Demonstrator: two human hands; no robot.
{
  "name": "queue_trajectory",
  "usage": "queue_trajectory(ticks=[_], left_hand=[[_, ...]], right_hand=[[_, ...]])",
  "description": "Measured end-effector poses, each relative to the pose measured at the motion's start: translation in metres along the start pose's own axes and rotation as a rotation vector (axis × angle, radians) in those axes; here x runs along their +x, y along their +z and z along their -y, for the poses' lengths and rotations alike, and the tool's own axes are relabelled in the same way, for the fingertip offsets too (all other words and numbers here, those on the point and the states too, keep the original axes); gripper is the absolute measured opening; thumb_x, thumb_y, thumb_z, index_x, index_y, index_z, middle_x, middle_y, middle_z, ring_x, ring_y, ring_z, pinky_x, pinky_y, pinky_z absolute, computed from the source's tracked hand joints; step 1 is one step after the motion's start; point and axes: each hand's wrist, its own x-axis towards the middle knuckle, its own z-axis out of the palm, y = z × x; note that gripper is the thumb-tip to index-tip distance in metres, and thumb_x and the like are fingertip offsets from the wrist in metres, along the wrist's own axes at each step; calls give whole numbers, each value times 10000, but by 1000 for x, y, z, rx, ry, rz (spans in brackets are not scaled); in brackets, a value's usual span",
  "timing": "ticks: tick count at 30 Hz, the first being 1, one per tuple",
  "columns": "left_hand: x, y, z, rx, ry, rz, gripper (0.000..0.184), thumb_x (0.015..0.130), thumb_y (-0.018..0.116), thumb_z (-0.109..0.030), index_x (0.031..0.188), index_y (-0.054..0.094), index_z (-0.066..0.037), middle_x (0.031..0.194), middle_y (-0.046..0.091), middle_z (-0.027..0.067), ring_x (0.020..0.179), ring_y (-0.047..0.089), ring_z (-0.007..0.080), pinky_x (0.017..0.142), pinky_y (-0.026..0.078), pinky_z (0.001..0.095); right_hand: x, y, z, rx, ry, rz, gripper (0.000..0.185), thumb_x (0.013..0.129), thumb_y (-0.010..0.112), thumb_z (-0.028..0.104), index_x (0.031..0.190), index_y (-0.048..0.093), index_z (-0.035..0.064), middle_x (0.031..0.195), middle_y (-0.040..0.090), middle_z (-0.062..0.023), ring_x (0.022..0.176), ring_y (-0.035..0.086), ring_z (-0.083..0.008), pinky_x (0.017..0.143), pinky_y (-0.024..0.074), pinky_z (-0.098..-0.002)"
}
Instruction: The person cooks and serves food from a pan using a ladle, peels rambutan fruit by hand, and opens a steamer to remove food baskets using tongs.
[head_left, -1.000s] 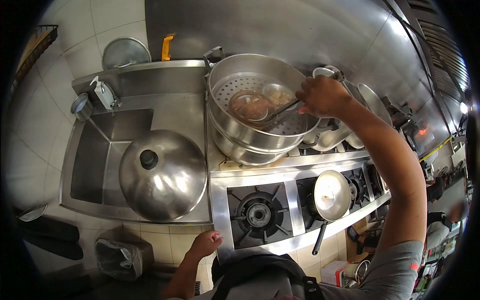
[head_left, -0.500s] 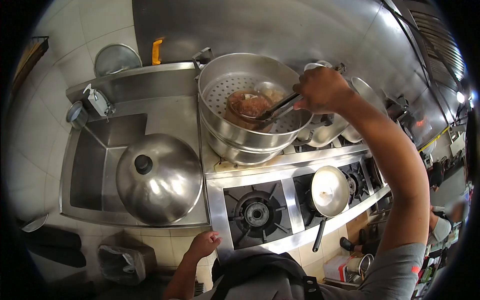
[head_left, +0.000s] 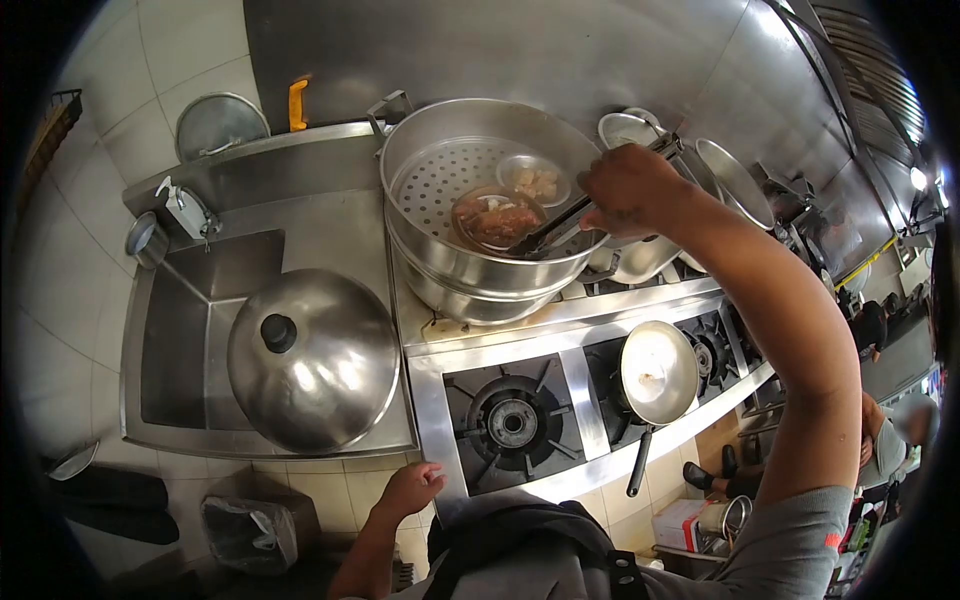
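My right hand [head_left: 632, 187] is wrapped round a pair of metal tongs [head_left: 567, 222] above the wide steamer pot [head_left: 425, 232]. The tongs' tips are at the near right rim of a round bowl [head_left: 462, 222] holding reddish-brown meat [head_left: 503, 220]. The bowl sits low over the perforated steamer floor [head_left: 420, 182]; I cannot tell how firmly the tips grip it. Just behind it is a clear dish [head_left: 512, 172] with pale pieces [head_left: 537, 184]. My left hand [head_left: 410, 490] hangs by the stove's front left corner, fingers loosely bent, with nothing visible in it.
A domed lid [head_left: 315, 360] lies on the steel counter beside the sink [head_left: 180, 340]. A frying pan [head_left: 660, 372] sits on a burner, its handle over the front edge. More pots [head_left: 735, 185] stand at the back right. A person [head_left: 890, 440] is at far right.
The bowl of meat has gone down and levelled inside the steamer, showing more of the dish of pale pieces. My right hand has shifted slightly left with the tongs. My left hand stays put.
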Motion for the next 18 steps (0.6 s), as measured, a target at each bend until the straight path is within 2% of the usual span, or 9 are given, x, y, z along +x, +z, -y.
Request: queue_trajectory(ticks=[3,9,12,15,18], left_hand=[[3,3,5,19,-4,-3,388,839,695,-299,1105,654,-18,841,667,118,749,628,201,713,508,326],[9,-3,-6,52,7,12,386,837,698,-298,1108,651,-27,847,670,115,746,631,202,715,508,324],[9,2,0,14,48,-45,414,825,694,-347,1079,663,-21,798,659,106,721,643,238,677,509,338],[7,-1,-8,17,-4,13,380,842,700,-278,1111,648,-15,853,674,108,752,629,186,717,510,328],[7,1,-17,-44,24,21,387,848,697,-283,1118,646,-11,845,672,98,744,619,166,707,505,312]], right_hand=[[0,1,7,35,49,111,397,896,561,467,1041,648,108,939,654,-96,994,631,-273,847,508,-389],[-20,-12,19,103,94,91,393,906,547,463,1016,656,102,957,652,-109,979,639,-282,848,526,-413],[-26,-12,18,81,107,29,392,893,562,463,988,664,96,947,655,-118,967,644,-277,833,529,-409],[-32,-24,9,118,125,-44,394,874,582,466,965,670,93,918,662,-117,943,652,-285,824,530,-413],[-43,-32,-7,92,136,-152,394,855,598,473,952,672,98,891,666,-114,918,656,-300,808,530,-418]])
